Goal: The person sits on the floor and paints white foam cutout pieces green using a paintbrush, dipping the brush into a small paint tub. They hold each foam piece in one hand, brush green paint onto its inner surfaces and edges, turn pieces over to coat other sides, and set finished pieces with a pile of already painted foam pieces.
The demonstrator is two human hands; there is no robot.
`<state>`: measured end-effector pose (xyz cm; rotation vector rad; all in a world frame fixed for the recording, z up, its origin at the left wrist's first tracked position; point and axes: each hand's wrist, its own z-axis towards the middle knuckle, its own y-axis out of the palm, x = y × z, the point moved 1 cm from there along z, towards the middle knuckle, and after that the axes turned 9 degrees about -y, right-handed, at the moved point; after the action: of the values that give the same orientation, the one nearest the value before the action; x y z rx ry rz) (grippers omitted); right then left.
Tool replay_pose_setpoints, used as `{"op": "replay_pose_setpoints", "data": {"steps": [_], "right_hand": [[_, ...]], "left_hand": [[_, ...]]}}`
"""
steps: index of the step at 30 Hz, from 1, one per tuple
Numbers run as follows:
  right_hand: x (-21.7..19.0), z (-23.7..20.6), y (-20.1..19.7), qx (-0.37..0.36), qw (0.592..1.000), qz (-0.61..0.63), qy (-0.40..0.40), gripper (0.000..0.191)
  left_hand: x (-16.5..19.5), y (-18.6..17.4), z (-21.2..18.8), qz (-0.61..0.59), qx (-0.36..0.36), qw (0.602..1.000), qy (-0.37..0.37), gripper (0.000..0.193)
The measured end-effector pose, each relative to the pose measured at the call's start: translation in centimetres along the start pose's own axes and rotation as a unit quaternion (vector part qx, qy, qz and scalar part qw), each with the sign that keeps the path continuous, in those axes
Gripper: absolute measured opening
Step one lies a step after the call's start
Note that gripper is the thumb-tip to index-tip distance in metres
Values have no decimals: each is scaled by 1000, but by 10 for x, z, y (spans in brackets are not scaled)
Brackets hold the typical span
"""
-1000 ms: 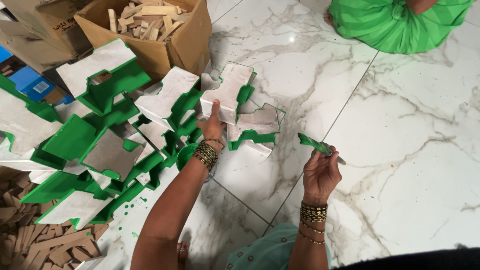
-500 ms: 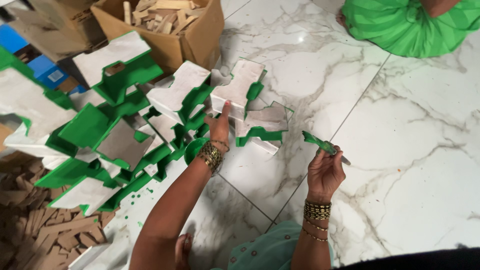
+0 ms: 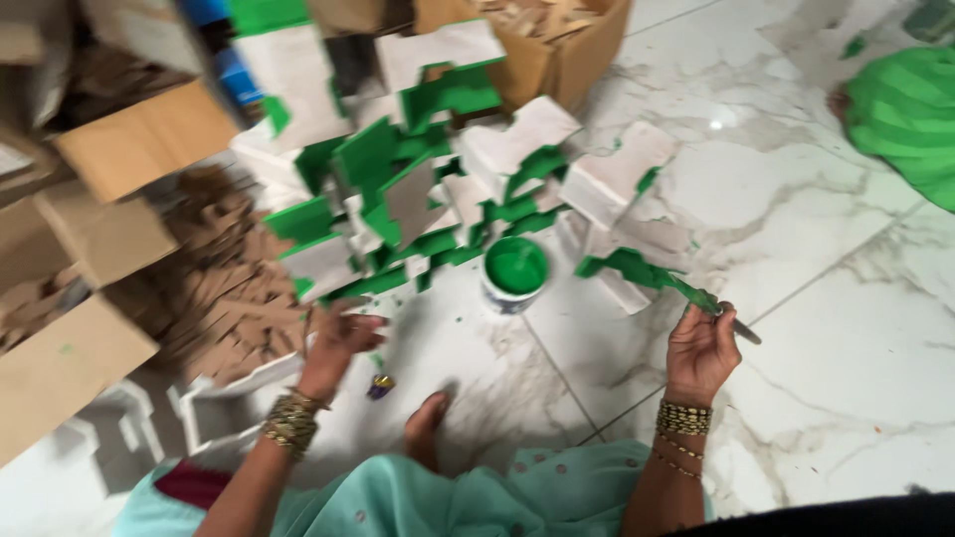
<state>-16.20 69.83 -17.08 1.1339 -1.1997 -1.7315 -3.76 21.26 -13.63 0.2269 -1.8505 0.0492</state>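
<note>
Right hand (image 3: 701, 350) is closed around a thin brush (image 3: 696, 296) whose green-coated end points up and to the left of the knuckles, held clear of the floor. A second ago the left hand (image 3: 338, 336) was stretched out to the white, green-edged cut pieces; now it has drawn back toward the body and sits low with fingers curled. Motion blur hides whether it grips anything, so I cannot tell. The view has swung left as well, and a small round tub of green paint (image 3: 515, 270) now shows between the two hands, a little ahead of them. That reads to me as a break between one piece and the next, with the brush near the tub.

Just beyond the tub lies the heap of painted pieces (image 3: 418, 199), leaning on each other; one green-edged piece (image 3: 627, 273) lies near the brush tip. Left of the left hand, a spread of brown wooden offcuts (image 3: 219, 288) and cardboard boxes (image 3: 90, 239) crowd the floor, so room on that side is tight. A bare foot (image 3: 426, 428) rests between the wrists. Right of the right hand the marble floor (image 3: 846, 338) lies open up to a green-clad person (image 3: 905, 109) at the far edge.
</note>
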Motion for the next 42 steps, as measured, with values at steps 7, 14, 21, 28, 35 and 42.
{"op": "replay_pose_setpoints", "data": {"steps": [7, 14, 21, 28, 35, 42], "right_hand": [[71, -69, 54, -39, 993, -70, 89, 12], [117, -115, 104, -66, 926, -371, -41, 26], [177, -124, 114, -305, 763, -556, -123, 23], [217, -114, 120, -287, 715, -637, 6, 20], [234, -87, 111, -301, 645, -702, 40, 21], [246, -82, 93, -332, 625, -704, 54, 20]], "left_hand": [[7, -155, -111, -48, 254, 963, 82, 31], [-13, -179, -150, -106, 229, 964, 87, 38], [-37, -178, -154, -101, 208, 970, 73, 35], [-43, -187, -153, -114, 225, 965, 68, 34], [-57, -189, -132, -127, 223, 966, 34, 38], [-62, -193, -109, -142, 206, 968, 34, 36]]}}
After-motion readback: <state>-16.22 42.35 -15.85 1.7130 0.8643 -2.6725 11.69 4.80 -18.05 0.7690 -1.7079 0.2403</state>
